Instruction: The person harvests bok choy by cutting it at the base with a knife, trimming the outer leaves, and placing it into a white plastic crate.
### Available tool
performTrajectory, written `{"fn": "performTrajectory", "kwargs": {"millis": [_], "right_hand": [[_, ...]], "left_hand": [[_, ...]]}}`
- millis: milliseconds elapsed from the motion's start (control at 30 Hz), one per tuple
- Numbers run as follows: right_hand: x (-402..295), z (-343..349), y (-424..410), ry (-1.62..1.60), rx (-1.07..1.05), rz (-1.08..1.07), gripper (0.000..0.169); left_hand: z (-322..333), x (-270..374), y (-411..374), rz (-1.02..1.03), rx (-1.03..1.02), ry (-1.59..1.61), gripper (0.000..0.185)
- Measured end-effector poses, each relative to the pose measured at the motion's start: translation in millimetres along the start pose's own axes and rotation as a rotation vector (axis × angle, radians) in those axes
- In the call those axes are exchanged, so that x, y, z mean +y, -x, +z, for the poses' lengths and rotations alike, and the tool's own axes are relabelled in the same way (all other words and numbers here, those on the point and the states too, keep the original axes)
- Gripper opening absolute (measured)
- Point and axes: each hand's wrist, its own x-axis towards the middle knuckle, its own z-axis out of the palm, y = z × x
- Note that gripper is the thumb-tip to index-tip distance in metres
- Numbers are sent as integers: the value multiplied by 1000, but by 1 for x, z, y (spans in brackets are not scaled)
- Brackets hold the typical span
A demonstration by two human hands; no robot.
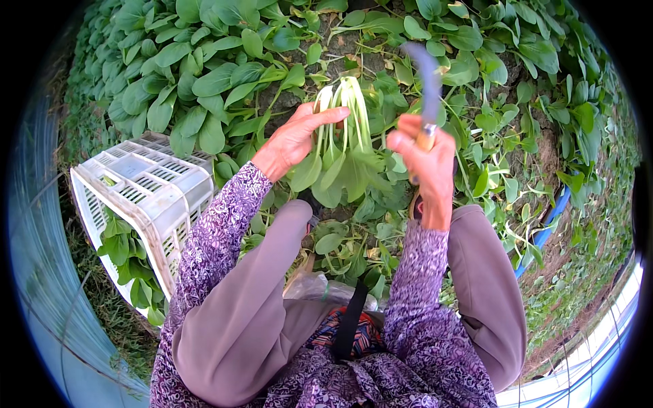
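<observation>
My left hand (298,132) grips a bunch of leafy greens (352,120) by their pale stems. The cut stem ends point up and the leaves hang down between my knees. In my right hand (427,153) is a sickle (427,84) with a curved blade and a light wooden handle, partly hidden by my fingers. The blade points up and away from me, apart from the bunch, and looks blurred. Below both hands lie loose leaves and low plants (331,244) on the soil.
A white plastic crate (148,176) lies on its side at my left, with cut greens (125,250) inside. Uncut plants (204,76) grow densely ahead. A blue strip (546,224) lies at the right. Clear plastic (321,288) sits between my legs; plastic sheeting (38,229) borders the left.
</observation>
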Motion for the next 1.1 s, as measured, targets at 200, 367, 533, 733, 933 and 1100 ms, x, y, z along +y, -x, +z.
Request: {"fn": "performTrajectory", "kwargs": {"millis": [200, 367, 533, 733, 933, 1100], "right_hand": [[7, 19, 7, 552, -184, -256, 24], [27, 13, 5, 6, -181, -65, 14], [19, -5, 2, -83, -61, -91, 14], [-1, -15, 9, -183, 8, -36, 12], [12, -6, 4, -516, 6, 35, 9], [14, -47, 7, -892, 73, -42, 12]], "left_hand": [[-1, -3, -3, 24, -32, 145, 30], [-13, -8, -3, -62, -34, 83, 42], [-1, 6, 4, -68, -191, 178, 44], [6, -19, 19, -192, -153, 54, 61], [34, -25, 23, 20, -220, -846, 41], [19, -17, 6, 404, 16, -1804, 18]]}}
